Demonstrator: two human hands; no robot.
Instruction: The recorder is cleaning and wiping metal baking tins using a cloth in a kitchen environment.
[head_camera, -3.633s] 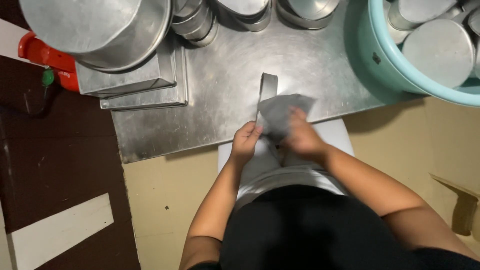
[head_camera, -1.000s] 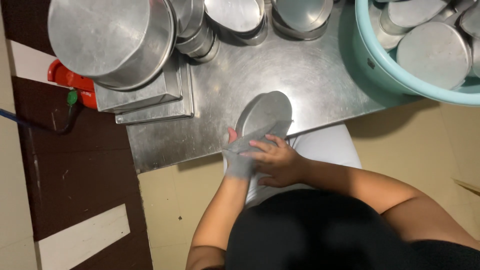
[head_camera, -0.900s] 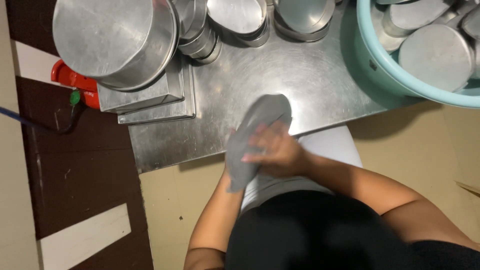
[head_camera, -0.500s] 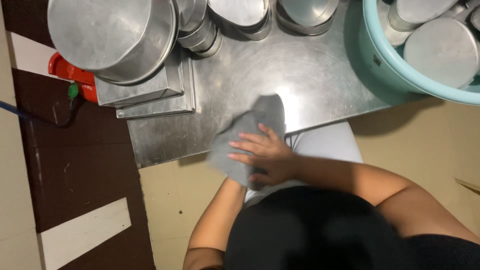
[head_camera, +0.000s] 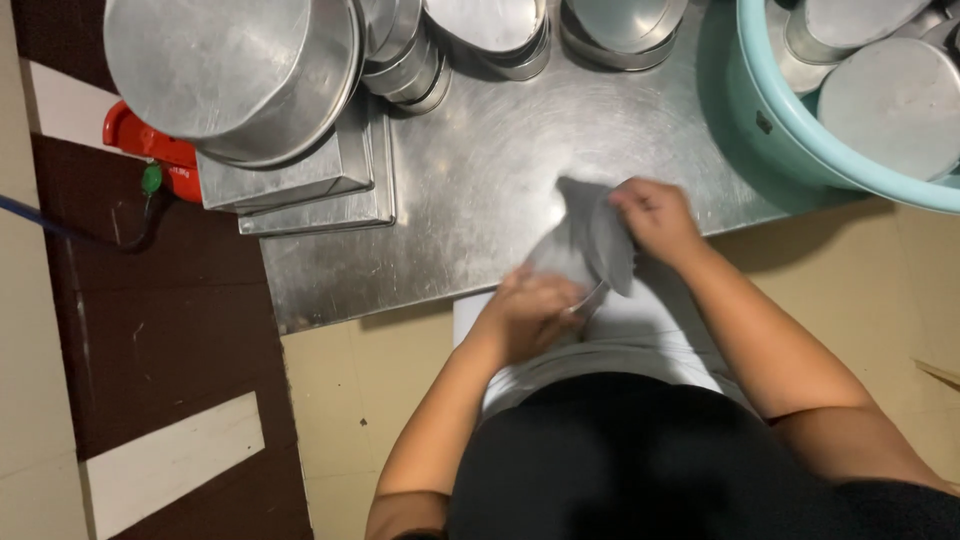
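My left hand (head_camera: 530, 312) grips a round metal lid or shallow pan that is mostly wrapped in a grey cloth (head_camera: 588, 240), just past the near edge of the steel table (head_camera: 480, 190). My right hand (head_camera: 652, 215) pinches the upper part of the cloth and presses it over the metal piece. Only a thin shiny rim of the metal piece (head_camera: 590, 298) shows under the cloth.
A large upturned steel pot (head_camera: 232, 75) rests on stacked trays (head_camera: 318, 190) at the far left. Several round steel tins (head_camera: 490, 30) line the back. A light blue tub (head_camera: 790, 120) holding round tins stands at the right. A red object (head_camera: 145, 145) with a cable lies left of the table.
The round metal piece was turned in my hands while the cloth slid over it. My right hand moved from covering it at the centre up to the right, pulling the cloth.
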